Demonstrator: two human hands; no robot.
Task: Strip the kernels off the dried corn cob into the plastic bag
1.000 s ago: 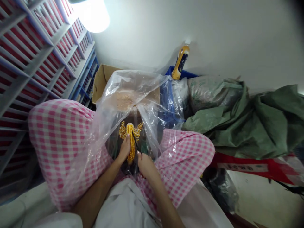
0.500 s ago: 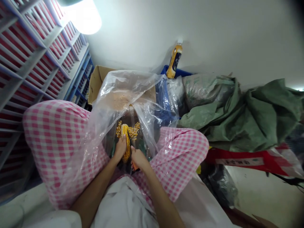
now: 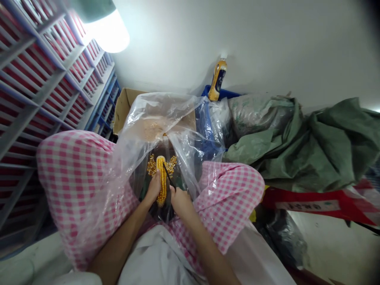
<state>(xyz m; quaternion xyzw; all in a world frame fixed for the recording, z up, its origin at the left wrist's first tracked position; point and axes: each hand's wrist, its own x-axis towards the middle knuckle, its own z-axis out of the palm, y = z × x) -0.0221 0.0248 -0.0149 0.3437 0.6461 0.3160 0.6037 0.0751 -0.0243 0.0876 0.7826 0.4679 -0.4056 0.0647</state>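
My left hand is closed around a yellow ear of corn, held upright from its left side. In my right hand is a thin black-shafted tool, slanting up and left so its tip meets the upper right side of the cob. The tool's handle is hidden in my fist, and its exact kind cannot be made out. Loose corn kernels lie behind the cob, inside a clear plastic bag spread between my knees.
A cardboard box stands behind the bag. Stacked plastic crates rise on the left beside a bright lamp. A drink bottle leans on the wall by a blue bin. Green cloth lies on the right.
The tool has tilted away from the cob, with my right hand moved slightly right and its shaft more exposed. The orange handle seen before is now covered. The view has shifted a little.
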